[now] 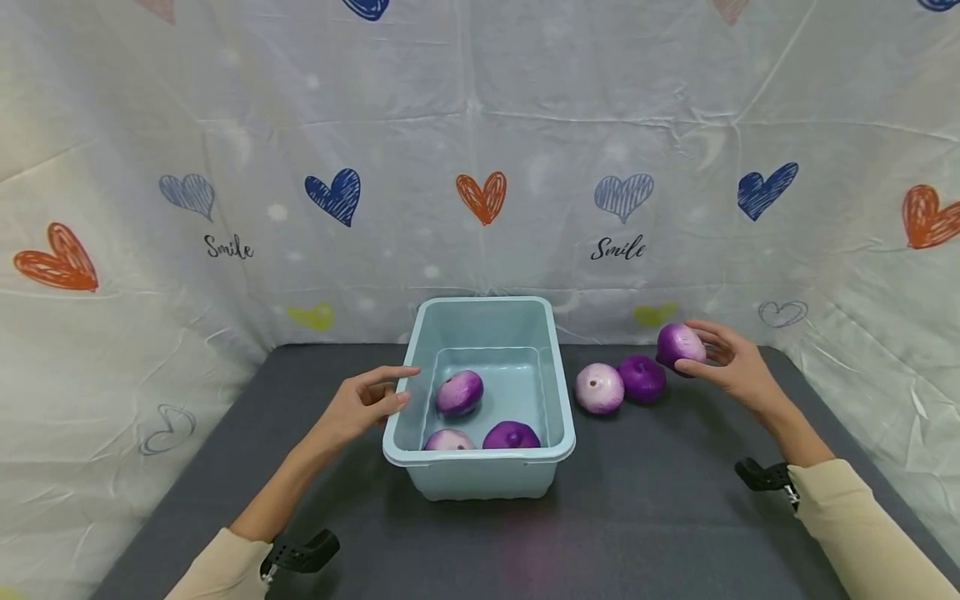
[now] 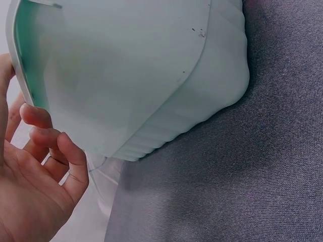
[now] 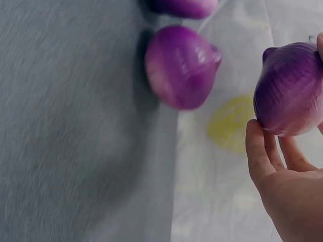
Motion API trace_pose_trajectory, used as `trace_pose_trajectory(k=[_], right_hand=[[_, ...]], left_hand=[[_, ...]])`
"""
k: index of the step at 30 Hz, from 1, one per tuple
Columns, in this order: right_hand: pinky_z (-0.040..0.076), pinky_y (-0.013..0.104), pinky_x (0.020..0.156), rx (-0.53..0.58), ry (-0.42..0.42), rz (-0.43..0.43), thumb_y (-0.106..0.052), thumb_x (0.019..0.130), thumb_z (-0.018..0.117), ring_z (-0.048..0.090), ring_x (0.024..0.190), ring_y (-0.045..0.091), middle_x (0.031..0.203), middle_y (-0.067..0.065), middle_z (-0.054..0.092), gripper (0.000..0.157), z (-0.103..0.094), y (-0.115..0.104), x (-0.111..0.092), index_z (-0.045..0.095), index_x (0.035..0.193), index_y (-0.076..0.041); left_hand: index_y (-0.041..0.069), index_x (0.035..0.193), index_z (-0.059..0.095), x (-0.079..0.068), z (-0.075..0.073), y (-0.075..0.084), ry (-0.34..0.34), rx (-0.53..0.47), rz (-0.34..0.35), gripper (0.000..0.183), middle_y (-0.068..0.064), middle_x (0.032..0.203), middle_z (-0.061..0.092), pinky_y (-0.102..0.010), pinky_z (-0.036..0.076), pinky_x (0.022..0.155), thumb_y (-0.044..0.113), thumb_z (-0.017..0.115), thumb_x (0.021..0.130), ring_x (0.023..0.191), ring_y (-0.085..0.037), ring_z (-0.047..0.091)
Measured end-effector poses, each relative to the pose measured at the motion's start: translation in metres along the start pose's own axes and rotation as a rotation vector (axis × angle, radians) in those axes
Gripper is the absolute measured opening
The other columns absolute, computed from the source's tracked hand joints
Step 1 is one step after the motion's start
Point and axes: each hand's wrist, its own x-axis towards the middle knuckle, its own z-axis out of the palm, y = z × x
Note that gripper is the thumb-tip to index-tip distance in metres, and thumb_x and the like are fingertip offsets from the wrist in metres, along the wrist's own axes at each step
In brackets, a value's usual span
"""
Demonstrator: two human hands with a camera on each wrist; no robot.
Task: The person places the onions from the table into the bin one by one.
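A light blue plastic bin (image 1: 487, 479) stands on the dark table. My left hand (image 1: 369, 402) holds its left rim, and in the left wrist view the other fingers (image 2: 75, 169) curl beside the outer wall. Inside the bin lie three onions: a purple one (image 1: 460, 392) in the middle, a pale one (image 1: 448, 440) and a dark purple one (image 1: 512, 435) near the front. My right hand (image 1: 731, 362) grips a purple onion (image 1: 680, 345) between thumb and fingers, raised above the table. In the right wrist view this onion (image 3: 290, 91) shows its pointed tip.
Right of the bin, a pale onion (image 1: 599, 388) and a dark purple onion (image 1: 642, 379) sit side by side on the dark tabletop (image 1: 645, 500). A white curtain (image 1: 480, 125) printed with hearts hangs behind the table and along its sides.
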Motion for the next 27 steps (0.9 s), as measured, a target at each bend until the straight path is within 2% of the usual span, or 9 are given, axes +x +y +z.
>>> trace_pose_trajectory(k=[8, 13, 18, 22, 27], right_hand=[[0.047, 0.023, 0.090, 0.051, -0.076, -0.005, -0.009, 0.093, 0.077, 0.056, 0.121, 0.024, 0.142, 0.020, 0.053, 0.062, 0.024, -0.020, 0.007, 0.050, 0.148, -0.007], [0.046, 0.025, 0.094, 0.103, -0.102, -0.033, -0.007, 0.093, 0.077, 0.055, 0.123, 0.025, 0.142, 0.016, 0.053, 0.061, 0.036, -0.034, 0.015, 0.050, 0.148, -0.007], [0.046, 0.028, 0.096, 0.121, -0.139, -0.072, -0.007, 0.092, 0.077, 0.054, 0.123, 0.029, 0.142, 0.014, 0.053, 0.062, 0.050, -0.049, 0.026, 0.051, 0.148, -0.007], [0.046, 0.031, 0.097, 0.141, -0.158, -0.083, -0.007, 0.089, 0.079, 0.053, 0.124, 0.032, 0.141, 0.012, 0.054, 0.062, 0.060, -0.058, 0.033, 0.053, 0.146, -0.009], [0.046, 0.035, 0.098, 0.172, -0.178, -0.116, -0.005, 0.088, 0.080, 0.055, 0.123, 0.030, 0.141, 0.010, 0.056, 0.062, 0.073, -0.067, 0.041, 0.055, 0.145, -0.009]], left_hand=[[0.005, 0.140, 0.061, -0.001, 0.000, -0.001, 0.005, 0.000, -0.019, 0.039, -0.023, 0.071, 0.047, -0.035, 0.046, 0.059, 0.010, 0.064, 0.102, 0.060, -0.016, 0.046], [0.006, 0.140, 0.061, -0.001, 0.000, -0.001, 0.013, -0.003, -0.018, 0.039, -0.027, 0.073, 0.046, -0.034, 0.046, 0.058, 0.010, 0.064, 0.101, 0.060, -0.020, 0.047], [0.005, 0.140, 0.061, -0.001, 0.000, -0.001, 0.015, -0.009, -0.006, 0.039, -0.021, 0.068, 0.045, -0.035, 0.044, 0.057, 0.008, 0.064, 0.102, 0.057, -0.014, 0.043], [0.004, 0.141, 0.060, -0.001, 0.000, 0.000, 0.008, -0.018, -0.008, 0.039, -0.023, 0.069, 0.045, -0.034, 0.043, 0.057, 0.008, 0.063, 0.102, 0.058, -0.014, 0.044], [0.006, 0.141, 0.061, -0.001, 0.001, 0.001, 0.015, -0.015, -0.025, 0.039, -0.026, 0.072, 0.047, -0.032, 0.046, 0.058, 0.010, 0.064, 0.102, 0.062, -0.021, 0.047]])
